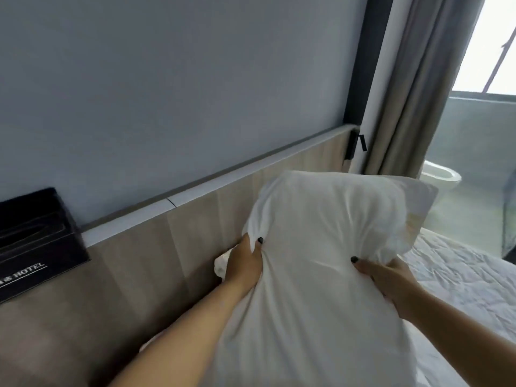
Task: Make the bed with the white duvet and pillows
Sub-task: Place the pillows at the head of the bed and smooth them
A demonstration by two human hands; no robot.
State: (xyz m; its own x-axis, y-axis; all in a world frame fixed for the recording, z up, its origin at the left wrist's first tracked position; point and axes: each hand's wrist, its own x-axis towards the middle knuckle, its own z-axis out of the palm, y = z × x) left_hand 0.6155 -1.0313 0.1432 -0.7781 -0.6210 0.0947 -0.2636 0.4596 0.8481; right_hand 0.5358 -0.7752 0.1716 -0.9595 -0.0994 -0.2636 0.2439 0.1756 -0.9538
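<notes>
White pillow (315, 263), plump and soft, held upright over the head end of the bed, in front of the wooden headboard (156, 258); cotton case creased in fans around both grips, top corners rounded, a loose flap of case open at the upper right edge. Left hand (245, 263) gripping the left side, thumb pressed into the front, fingers curled behind the fabric. Right hand (388, 277) pinching a gathered fold on the right side, thumb on the front, fingers wrapped under. Dark polish on both thumbnails.

Below and right, white bedding (458, 277) on the mattress, rumpled and lightly quilted in look. A second scrap of white fabric (222, 263) peeking out just behind the left hand, against the headboard.

Pale wood-grain headboard panels topped by a narrow white ledge (223, 180); grey-blue matte wall (167, 88) above. Black box (36, 241) with "HOTEL" lettering at far left, on the ledge. Grey curtain (418, 88) hanging in folds at right, bright window (491, 43) beyond, a white rounded tub-like fixture (444, 177) past glass
</notes>
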